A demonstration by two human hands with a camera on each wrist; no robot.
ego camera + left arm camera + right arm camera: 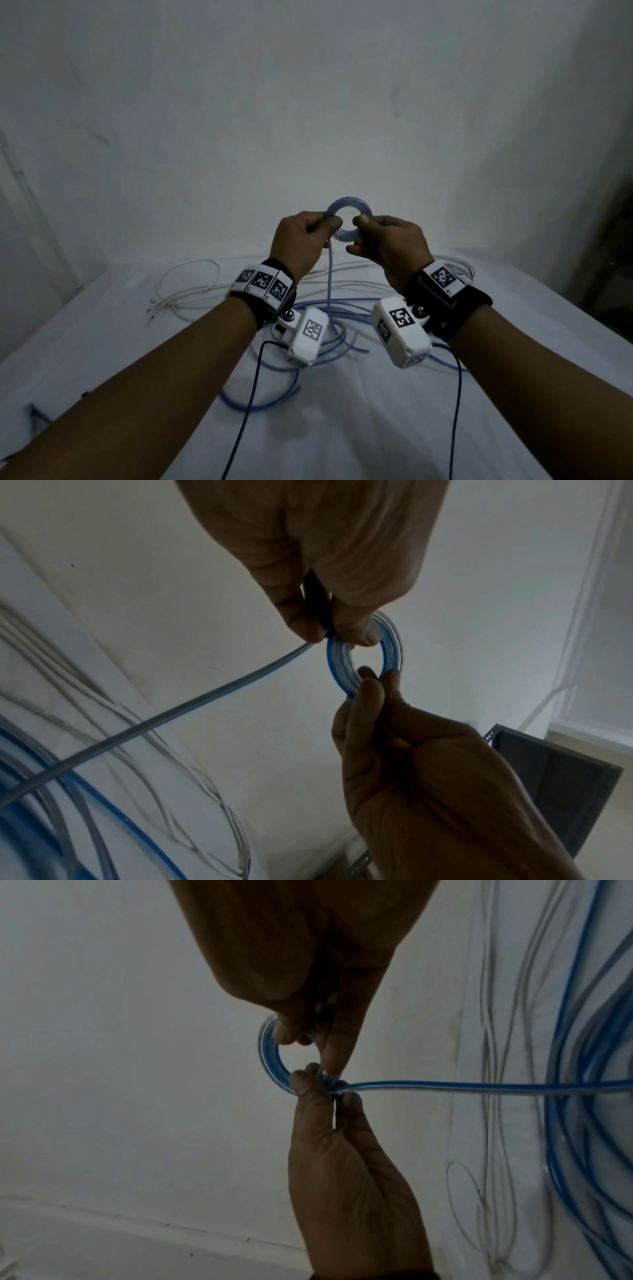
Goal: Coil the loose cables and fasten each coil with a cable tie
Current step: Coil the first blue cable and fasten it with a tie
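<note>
A small coil of blue translucent cable hangs in the air above the table, held between both hands. My left hand pinches its left side with thumb and fingers. My right hand pinches its right side. In the left wrist view the coil shows several turns. From the left hand's pinch, the cable's tail drops to a loose heap of blue cable on the table. In the right wrist view the tail runs taut to the right from the coil.
Loose white cables lie on the white-covered table behind the blue heap. Black camera leads trail from both wrists. A dark metal rack stands beyond the table's right side. A pale wall rises behind the table.
</note>
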